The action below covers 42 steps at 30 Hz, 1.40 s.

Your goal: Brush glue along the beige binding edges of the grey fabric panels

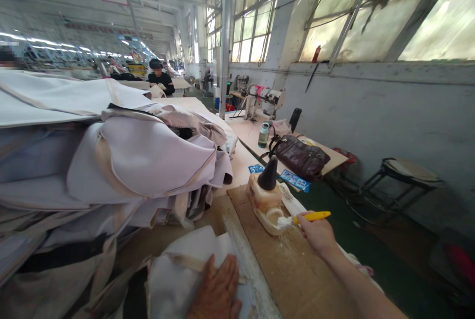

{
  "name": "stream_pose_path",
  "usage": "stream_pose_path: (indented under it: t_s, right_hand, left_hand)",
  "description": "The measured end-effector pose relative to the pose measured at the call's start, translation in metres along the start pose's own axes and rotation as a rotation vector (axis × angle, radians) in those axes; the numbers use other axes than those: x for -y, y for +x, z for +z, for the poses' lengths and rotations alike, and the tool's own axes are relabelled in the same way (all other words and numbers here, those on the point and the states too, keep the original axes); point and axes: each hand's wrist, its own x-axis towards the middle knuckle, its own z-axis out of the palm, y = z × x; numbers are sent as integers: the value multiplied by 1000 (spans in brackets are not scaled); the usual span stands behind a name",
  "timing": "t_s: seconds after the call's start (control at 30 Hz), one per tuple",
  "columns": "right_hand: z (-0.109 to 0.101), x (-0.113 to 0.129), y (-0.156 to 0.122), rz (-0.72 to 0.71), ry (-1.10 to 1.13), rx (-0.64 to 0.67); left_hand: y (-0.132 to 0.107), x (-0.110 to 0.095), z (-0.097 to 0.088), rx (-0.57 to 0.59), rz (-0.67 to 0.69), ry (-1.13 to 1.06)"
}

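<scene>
My right hand [318, 233] is closed around the yellow handle of a small brush [314, 216]. The brush's whitish tip rests at the front opening of a stained, cream-coloured plastic pot [261, 198]. A dark cone-shaped cap [268, 174] tops this pot, which stands on a brown board [284, 269]. Lower in the view, my left hand [218, 287] lies flat with fingers stretched out on a pale fabric piece [181, 264] with a beige strip. Whether the left thumb presses on anything is hidden.
A large heap of white fabric pieces [163, 156] fills the left side. Beyond the pot are blue packets [296, 180], a dark handbag [300, 156], a bottle [263, 135] and a sewing machine [263, 101]. A stool [404, 173] stands at right; a person [161, 81] sits farther back.
</scene>
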Motion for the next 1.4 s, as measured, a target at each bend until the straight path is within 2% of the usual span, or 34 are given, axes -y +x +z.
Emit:
stream_pose_path:
  t_s: [0.17,0.27,0.33,0.37,0.43,0.57,0.67,0.8,0.9,1.0,1.13,1.23,1.33,1.4]
  right_hand:
    - [-8,-2,-11,-15,62,-26]
    - [-3,-5,-22,-227,140,34]
    - [0,-11,-32,-388,176,153]
    - [0,-14,-36,-422,170,218]
    - [-3,-19,-45,-393,127,315]
    - [-15,-15,-53,-340,94,355]
    - [-19,-8,-49,-282,114,303]
    - [-5,-7,-33,-190,203,153]
    - [5,-13,-28,-170,245,164]
    - [2,-15,-33,-186,193,203]
    - [-11,-3,-36,-195,83,196]
    - [-10,1,-33,-332,67,159]
    - [-7,-11,-34,-485,80,274]
    - [-9,-21,-40,-480,70,327]
  left_hand:
    - [0,-1,7,-56,-23,33]
    - [-1,-2,11,-100,-48,62]
    - [-2,-3,11,-123,-87,68]
    - [-3,-4,10,-132,-117,70]
    - [-4,-6,9,-141,-187,69]
    - [-5,-8,3,-133,-253,28]
    - [-6,-8,-8,-95,-256,-13]
    - [-10,2,-22,-96,-211,-3]
    - [-15,13,-20,-130,-149,55]
    - [-16,20,-7,-140,-139,109]
    - [-14,22,9,-206,-120,174]
    - [-12,23,14,-262,-114,205]
    - [-11,25,13,-302,-126,218]
    - [-10,26,12,-317,-128,216]
